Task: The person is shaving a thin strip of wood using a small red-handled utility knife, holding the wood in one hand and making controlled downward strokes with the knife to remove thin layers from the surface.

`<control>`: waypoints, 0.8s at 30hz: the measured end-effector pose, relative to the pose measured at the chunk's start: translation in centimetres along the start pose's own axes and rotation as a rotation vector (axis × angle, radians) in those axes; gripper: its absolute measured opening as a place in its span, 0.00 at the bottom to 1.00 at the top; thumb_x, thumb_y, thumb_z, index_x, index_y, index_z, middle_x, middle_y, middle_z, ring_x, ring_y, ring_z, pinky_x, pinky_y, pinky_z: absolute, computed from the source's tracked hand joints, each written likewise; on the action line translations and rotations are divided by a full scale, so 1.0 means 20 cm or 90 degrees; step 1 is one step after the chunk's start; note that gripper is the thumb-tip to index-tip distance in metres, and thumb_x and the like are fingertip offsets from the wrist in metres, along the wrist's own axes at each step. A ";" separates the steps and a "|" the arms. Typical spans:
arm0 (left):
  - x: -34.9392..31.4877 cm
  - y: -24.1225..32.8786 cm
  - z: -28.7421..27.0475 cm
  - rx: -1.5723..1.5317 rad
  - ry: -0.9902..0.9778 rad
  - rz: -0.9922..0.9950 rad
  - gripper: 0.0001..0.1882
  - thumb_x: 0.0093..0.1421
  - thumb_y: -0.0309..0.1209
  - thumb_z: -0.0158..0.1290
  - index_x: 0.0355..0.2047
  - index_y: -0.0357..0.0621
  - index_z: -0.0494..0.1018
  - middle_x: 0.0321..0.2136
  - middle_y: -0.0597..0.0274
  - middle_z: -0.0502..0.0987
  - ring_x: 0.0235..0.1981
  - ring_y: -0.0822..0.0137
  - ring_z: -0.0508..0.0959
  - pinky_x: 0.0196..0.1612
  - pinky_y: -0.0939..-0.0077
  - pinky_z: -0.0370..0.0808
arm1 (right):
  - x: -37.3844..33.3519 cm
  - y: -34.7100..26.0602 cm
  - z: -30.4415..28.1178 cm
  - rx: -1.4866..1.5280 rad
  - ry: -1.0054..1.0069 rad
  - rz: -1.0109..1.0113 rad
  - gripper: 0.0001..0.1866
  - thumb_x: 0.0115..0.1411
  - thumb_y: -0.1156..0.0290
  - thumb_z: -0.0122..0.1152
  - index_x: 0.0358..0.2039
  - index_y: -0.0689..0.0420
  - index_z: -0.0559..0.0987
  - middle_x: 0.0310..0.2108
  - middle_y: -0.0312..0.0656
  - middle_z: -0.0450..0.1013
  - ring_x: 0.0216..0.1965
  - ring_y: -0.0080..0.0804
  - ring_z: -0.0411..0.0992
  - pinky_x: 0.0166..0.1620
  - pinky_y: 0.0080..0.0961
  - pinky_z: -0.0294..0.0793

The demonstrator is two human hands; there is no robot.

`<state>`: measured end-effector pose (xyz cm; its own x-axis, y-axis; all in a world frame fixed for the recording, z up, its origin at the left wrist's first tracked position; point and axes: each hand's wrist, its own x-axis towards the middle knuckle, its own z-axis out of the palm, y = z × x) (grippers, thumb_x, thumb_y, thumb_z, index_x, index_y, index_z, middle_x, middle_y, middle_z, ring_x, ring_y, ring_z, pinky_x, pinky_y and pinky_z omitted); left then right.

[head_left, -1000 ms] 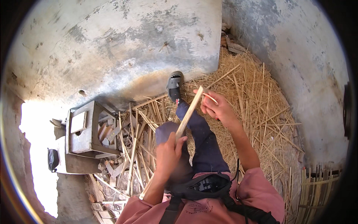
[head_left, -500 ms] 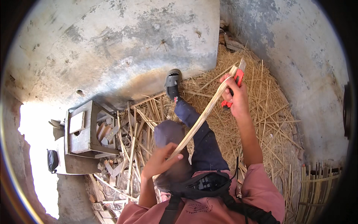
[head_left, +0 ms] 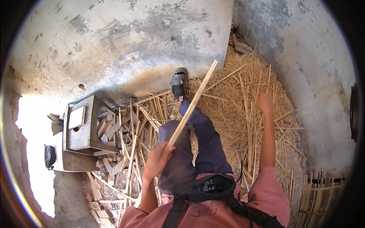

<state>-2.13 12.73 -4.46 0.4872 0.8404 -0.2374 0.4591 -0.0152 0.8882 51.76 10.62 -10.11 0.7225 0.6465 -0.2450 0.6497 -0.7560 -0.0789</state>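
Left hand point(head_left: 156, 161): closed around the lower end of a long pale strip point(head_left: 192, 105); the grip is firm, fingers wrapped, thumb up by the wood.
Strip: slants up and to the right from that hand, over the knee, its free end above the straw point(head_left: 232, 110) near the sandal point(head_left: 178, 81). It looks clean and even along the visible face.
Right hand point(head_left: 265, 103): stretched out to the right, well apart from the strip, low over the straw. Something small and red shows at its fingers; whether the grip is closed on it or loose, I cannot tell.
Done, by the look of it: many split slats point(head_left: 131, 152) lie heaped on the floor by the left knee, and finished canes point(head_left: 317, 197) stand bundled at the lower right.
Left: the strip in hand seems not yet laid with the others.
Nearby: a small wooden stool point(head_left: 81, 131) stands left of the heap, on the concrete floor point(head_left: 114, 49).
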 end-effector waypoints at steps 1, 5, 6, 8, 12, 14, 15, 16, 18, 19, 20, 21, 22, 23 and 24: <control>0.00 0.01 0.00 -0.010 0.002 -0.004 0.14 0.76 0.37 0.51 0.44 0.40 0.80 0.18 0.67 0.71 0.22 0.77 0.72 0.27 0.75 0.68 | 0.00 0.10 0.11 0.027 0.000 -0.073 0.31 0.61 0.59 0.75 0.61 0.60 0.77 0.47 0.50 0.81 0.50 0.50 0.80 0.51 0.48 0.77; 0.01 -0.01 0.01 -0.045 -0.015 0.016 0.15 0.78 0.38 0.49 0.44 0.38 0.78 0.20 0.73 0.68 0.21 0.83 0.65 0.24 0.82 0.60 | -0.17 0.05 0.16 0.174 -0.040 -0.178 0.31 0.68 0.52 0.67 0.62 0.63 0.77 0.44 0.49 0.81 0.44 0.45 0.80 0.49 0.41 0.77; 0.03 0.00 0.02 -0.073 -0.033 0.008 0.15 0.79 0.39 0.49 0.44 0.39 0.78 0.20 0.74 0.67 0.20 0.83 0.64 0.24 0.83 0.59 | -0.19 0.02 0.17 0.272 -0.021 -0.185 0.29 0.69 0.52 0.66 0.60 0.62 0.78 0.43 0.47 0.81 0.43 0.42 0.79 0.48 0.39 0.76; 0.06 0.03 0.04 -0.134 -0.068 -0.011 0.15 0.79 0.39 0.48 0.46 0.40 0.77 0.21 0.75 0.65 0.20 0.84 0.62 0.23 0.84 0.58 | -0.21 -0.04 0.19 0.469 0.022 -0.197 0.27 0.72 0.51 0.63 0.58 0.62 0.80 0.42 0.44 0.81 0.40 0.35 0.78 0.47 0.33 0.75; 0.08 0.11 0.07 -0.225 -0.102 -0.041 0.15 0.79 0.40 0.47 0.46 0.42 0.76 0.23 0.75 0.66 0.21 0.83 0.63 0.25 0.85 0.60 | -0.36 -0.27 0.15 0.703 -0.007 -0.357 0.19 0.74 0.58 0.60 0.51 0.62 0.81 0.39 0.37 0.79 0.38 0.22 0.73 0.44 0.25 0.73; 0.10 0.16 0.08 -0.239 -0.108 -0.032 0.16 0.79 0.41 0.47 0.45 0.43 0.77 0.24 0.74 0.68 0.23 0.83 0.65 0.26 0.84 0.62 | -0.57 -0.43 0.00 0.735 -0.043 -0.429 0.15 0.74 0.62 0.58 0.48 0.62 0.81 0.39 0.35 0.79 0.38 0.18 0.72 0.43 0.21 0.72; 0.11 0.18 0.09 -0.239 -0.108 -0.019 0.16 0.79 0.41 0.47 0.45 0.43 0.77 0.24 0.74 0.68 0.23 0.83 0.64 0.26 0.84 0.62 | -0.64 -0.48 -0.03 0.761 -0.044 -0.457 0.14 0.74 0.63 0.59 0.48 0.62 0.81 0.38 0.34 0.79 0.37 0.17 0.72 0.42 0.21 0.72; 0.12 0.19 0.11 -0.239 -0.110 -0.006 0.15 0.79 0.41 0.47 0.45 0.42 0.77 0.24 0.74 0.68 0.22 0.83 0.64 0.26 0.84 0.62 | -0.70 -0.52 -0.04 0.785 -0.043 -0.484 0.13 0.73 0.64 0.59 0.47 0.62 0.81 0.38 0.34 0.79 0.36 0.17 0.72 0.41 0.20 0.71; 0.12 0.23 0.12 -0.243 -0.101 0.003 0.15 0.79 0.40 0.47 0.45 0.42 0.77 0.24 0.74 0.68 0.23 0.83 0.64 0.26 0.84 0.62 | -0.81 -0.59 -0.08 0.789 -0.042 -0.542 0.12 0.72 0.67 0.61 0.47 0.62 0.81 0.38 0.35 0.79 0.34 0.17 0.72 0.39 0.20 0.71; 0.11 0.25 0.12 -0.246 -0.097 0.007 0.14 0.79 0.40 0.48 0.45 0.42 0.77 0.24 0.74 0.68 0.23 0.83 0.64 0.26 0.84 0.62 | -0.86 -0.62 -0.10 0.766 -0.038 -0.569 0.11 0.71 0.68 0.62 0.47 0.62 0.81 0.37 0.35 0.79 0.33 0.19 0.72 0.38 0.20 0.72; 0.12 0.26 0.13 -0.267 -0.103 0.007 0.14 0.79 0.40 0.48 0.44 0.42 0.76 0.24 0.75 0.68 0.23 0.83 0.65 0.26 0.84 0.62 | -0.90 -0.63 -0.11 0.742 -0.031 -0.593 0.11 0.69 0.68 0.64 0.47 0.62 0.81 0.37 0.36 0.79 0.32 0.20 0.72 0.37 0.21 0.72; 0.12 0.27 0.13 -0.288 -0.110 0.006 0.14 0.79 0.40 0.48 0.44 0.42 0.76 0.24 0.75 0.68 0.23 0.83 0.65 0.26 0.84 0.62 | -0.94 -0.65 -0.12 0.712 0.007 -0.633 0.12 0.69 0.68 0.65 0.47 0.62 0.82 0.36 0.38 0.79 0.31 0.23 0.73 0.36 0.22 0.72; 0.11 0.28 0.14 -0.309 -0.116 0.006 0.14 0.79 0.40 0.48 0.44 0.42 0.76 0.24 0.75 0.68 0.23 0.83 0.65 0.26 0.84 0.62 | -0.96 -0.67 -0.12 0.681 0.045 -0.672 0.12 0.68 0.68 0.66 0.47 0.62 0.82 0.36 0.39 0.79 0.31 0.25 0.74 0.36 0.23 0.73; 0.11 0.30 0.14 -0.288 -0.109 0.014 0.14 0.78 0.40 0.50 0.43 0.42 0.76 0.24 0.75 0.68 0.24 0.83 0.66 0.27 0.83 0.63 | -0.99 -0.68 -0.12 0.648 0.083 -0.712 0.13 0.67 0.68 0.67 0.47 0.62 0.82 0.35 0.41 0.79 0.30 0.27 0.75 0.35 0.25 0.74; 0.10 0.32 0.15 -0.267 -0.101 0.021 0.13 0.77 0.40 0.52 0.43 0.42 0.76 0.24 0.75 0.68 0.24 0.82 0.66 0.27 0.82 0.63 | -1.01 -0.70 -0.11 0.639 0.120 -0.732 0.15 0.65 0.65 0.70 0.47 0.60 0.84 0.33 0.43 0.78 0.30 0.34 0.77 0.33 0.29 0.75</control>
<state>4.01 12.77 -0.46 0.6191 0.7496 -0.2339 0.1165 0.2069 0.9714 28.64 8.41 -1.91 0.0264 0.8545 0.5187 0.4934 0.4401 -0.7502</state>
